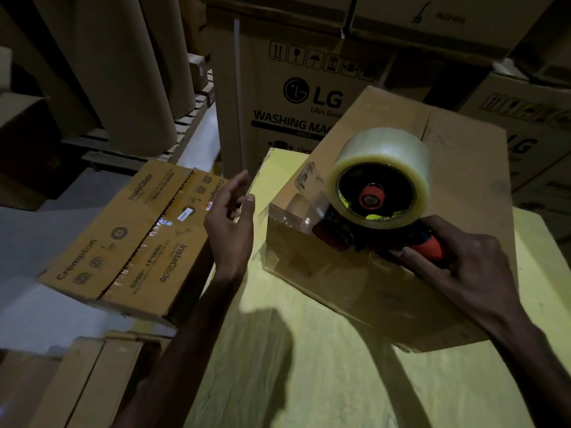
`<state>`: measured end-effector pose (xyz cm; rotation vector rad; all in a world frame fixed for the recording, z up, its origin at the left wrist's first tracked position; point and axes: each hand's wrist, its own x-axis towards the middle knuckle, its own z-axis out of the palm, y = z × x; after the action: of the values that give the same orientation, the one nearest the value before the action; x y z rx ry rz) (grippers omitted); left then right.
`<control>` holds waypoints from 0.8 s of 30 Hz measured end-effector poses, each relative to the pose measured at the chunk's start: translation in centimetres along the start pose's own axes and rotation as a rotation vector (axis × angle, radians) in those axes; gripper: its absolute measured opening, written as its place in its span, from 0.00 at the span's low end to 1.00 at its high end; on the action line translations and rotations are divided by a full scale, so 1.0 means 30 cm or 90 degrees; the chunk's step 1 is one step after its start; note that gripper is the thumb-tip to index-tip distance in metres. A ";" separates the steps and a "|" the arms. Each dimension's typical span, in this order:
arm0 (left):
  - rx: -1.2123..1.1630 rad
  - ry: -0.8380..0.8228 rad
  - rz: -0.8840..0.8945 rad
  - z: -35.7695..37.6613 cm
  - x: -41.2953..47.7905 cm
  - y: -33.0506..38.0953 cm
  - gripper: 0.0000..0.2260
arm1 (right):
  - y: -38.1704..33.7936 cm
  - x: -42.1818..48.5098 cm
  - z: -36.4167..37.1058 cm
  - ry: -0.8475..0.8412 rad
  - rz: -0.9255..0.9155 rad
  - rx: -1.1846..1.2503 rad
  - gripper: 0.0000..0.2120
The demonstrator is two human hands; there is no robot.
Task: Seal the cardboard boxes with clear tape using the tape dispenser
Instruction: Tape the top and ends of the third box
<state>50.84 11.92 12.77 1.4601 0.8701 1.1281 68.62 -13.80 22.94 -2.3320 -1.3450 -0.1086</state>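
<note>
A plain brown cardboard box (457,180) lies on a yellow-green surface (309,366). On its near left corner sits the tape dispenser (378,193), carrying a thick roll of clear tape, with its red blade end at the box edge. Clear tape wraps over that corner. My right hand (457,261) grips the dispenser's orange handle. My left hand (231,230) hovers left of the box with relaxed fingers, holding nothing and touching nothing.
A taped Crompton box (129,239) lies at the left on lower cartons (92,381). A tall LG washing machine carton (293,97) stands behind. Big brown paper rolls (123,72) lean on a rack at the back left. More cartons (531,125) are stacked at the right.
</note>
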 end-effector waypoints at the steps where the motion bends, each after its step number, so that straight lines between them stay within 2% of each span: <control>1: 0.012 -0.062 0.087 -0.005 0.000 0.015 0.20 | 0.000 0.001 0.000 0.001 0.002 -0.003 0.29; 2: 0.050 -0.151 0.174 -0.012 0.002 0.024 0.21 | 0.000 0.002 0.000 0.002 0.002 -0.007 0.28; 4: 0.255 -0.310 0.327 -0.018 0.007 0.017 0.26 | -0.002 0.002 -0.001 0.005 -0.006 -0.017 0.26; 6: 0.434 -0.391 0.368 -0.007 0.010 -0.016 0.37 | -0.008 0.000 -0.003 0.007 -0.006 -0.018 0.25; 8: 0.417 -0.380 0.332 0.009 0.002 -0.035 0.41 | -0.017 -0.004 -0.007 0.011 0.002 -0.020 0.24; 11: 0.333 -0.343 0.311 0.018 -0.003 -0.051 0.35 | -0.034 -0.009 -0.015 0.015 0.005 -0.040 0.22; 16: 0.278 -0.353 0.311 0.014 0.000 -0.054 0.30 | -0.047 -0.026 -0.029 0.012 0.015 -0.048 0.22; 24: 0.310 -0.356 0.301 0.013 0.003 -0.054 0.37 | 0.016 -0.146 -0.148 -0.027 0.073 -0.079 0.24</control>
<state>51.33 12.18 11.19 2.3284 0.4179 0.7755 67.40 -19.36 25.54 -2.5229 -1.2541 -0.1115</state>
